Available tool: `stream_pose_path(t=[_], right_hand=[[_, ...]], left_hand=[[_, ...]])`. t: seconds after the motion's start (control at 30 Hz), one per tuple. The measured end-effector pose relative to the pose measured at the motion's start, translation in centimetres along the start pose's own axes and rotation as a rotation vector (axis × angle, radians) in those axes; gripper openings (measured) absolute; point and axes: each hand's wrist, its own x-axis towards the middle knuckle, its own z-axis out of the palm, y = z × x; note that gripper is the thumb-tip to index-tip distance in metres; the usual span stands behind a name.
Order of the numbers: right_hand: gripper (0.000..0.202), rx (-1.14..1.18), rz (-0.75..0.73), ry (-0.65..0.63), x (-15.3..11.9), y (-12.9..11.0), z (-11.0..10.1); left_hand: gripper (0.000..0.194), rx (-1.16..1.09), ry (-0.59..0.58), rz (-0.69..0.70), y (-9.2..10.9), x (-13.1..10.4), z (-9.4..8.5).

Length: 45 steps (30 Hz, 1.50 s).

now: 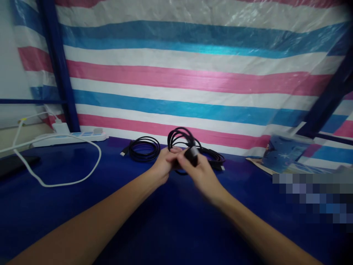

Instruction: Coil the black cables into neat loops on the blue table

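A looped black cable [176,133] is held up between my two hands, above the blue tabletop. My left hand [162,164] is closed around the lower part of its loops. In the fingers of my right hand [203,174] is the cable's black plug [191,156], its pale end blurred by motion. The fingertips of both hands meet in front of the loops. Just left of my hands lies a coiled black cable [143,160] with a metal-tipped plug [124,152]. Another coiled black cable [217,155] rests behind my right hand, partly hidden by it.
A white power strip [79,138] with a charger [61,127] and white cord [62,184] sits on the left of the blue table [154,228]. A dark flat object [18,165] lies at the left edge. A blue patterned bag [285,151] stands right, before a striped sheet [176,81].
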Motion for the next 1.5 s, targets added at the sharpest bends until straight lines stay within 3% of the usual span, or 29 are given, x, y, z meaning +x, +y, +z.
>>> stream_pose_path(t=[0.13,0.2,0.3,0.4,0.47,0.53,0.57,0.63,0.73,0.8,0.87,0.93,1.03,1.1,1.17,1.23,1.3,1.37,1.43,1.5], right_hand=[[0.046,0.314,0.232,0.195,0.6,-0.9,-1.0],[0.045,0.344,0.286,0.208,0.8,-1.0,-1.6],[0.037,0.306,0.310,0.212,1.2,-0.6,-2.3],[0.022,0.170,0.300,0.319,1.7,0.3,-3.1],[0.040,0.040,0.261,0.414,1.9,0.8,-3.6],[0.046,-0.095,0.250,0.404,1.9,1.0,-4.0],[0.037,-0.179,0.246,0.363,1.8,1.0,-4.2],[0.009,-0.404,0.220,0.287,1.6,0.7,-4.5],[0.028,-0.768,0.173,0.334,1.6,0.4,-4.9],[0.028,-0.840,0.155,0.371,1.7,0.5,-4.9],[0.023,-0.672,0.157,0.313,1.9,1.0,-4.8],[0.020,-0.326,0.229,0.276,2.1,1.5,-4.6],[0.017,0.045,0.312,0.415,2.3,1.5,-4.9],[0.013,0.123,0.300,0.496,2.5,0.9,-5.6],[0.010,0.190,0.287,0.482,2.5,0.3,-6.3],[0.011,0.169,0.303,0.460,2.5,0.1,-6.7],[0.013,0.042,0.327,0.468,2.4,0.5,-6.5],[0.029,-0.175,0.286,0.468,2.2,0.9,-5.8],[0.054,-0.432,0.177,0.402,1.9,1.1,-4.9],[0.065,-0.675,0.079,0.281,1.6,0.8,-4.0]], left_hand=[[0.010,0.398,0.224,0.193,0.3,0.7,-0.6],[0.020,0.429,0.259,0.145,0.3,0.8,-0.6],[0.030,0.025,0.044,-0.098,0.3,0.4,-0.1],[0.024,-0.237,-0.174,-0.090,0.5,-0.3,0.5],[0.019,-0.255,-0.260,-0.014,0.9,-0.8,0.9],[0.008,-0.213,-0.357,0.015,1.4,-1.4,1.3],[0.007,-0.182,-0.393,0.018,1.6,-1.6,1.4],[0.022,-0.081,-0.417,0.023,1.9,-1.9,1.4],[0.032,0.174,-0.330,0.103,2.0,-1.7,1.1],[0.034,0.322,-0.248,0.156,1.7,-1.3,0.7],[0.033,0.410,-0.180,0.204,1.4,-0.9,0.3],[0.030,0.489,-0.114,0.305,1.1,-0.4,-0.3],[0.029,0.572,0.068,0.464,0.9,0.3,-1.4],[0.032,0.532,0.272,0.323,0.7,0.7,-2.0],[0.040,0.325,0.350,0.028,0.6,1.0,-2.1],[0.051,-0.004,0.187,-0.162,0.8,0.7,-1.3],[0.055,-0.286,-0.097,-0.136,1.2,0.0,0.0],[0.041,-0.348,-0.278,-0.064,1.6,-1.0,1.2],[0.019,-0.219,-0.281,-0.077,1.9,-1.8,1.7],[0.012,-0.037,-0.228,-0.158,2.0,-2.2,1.6]])
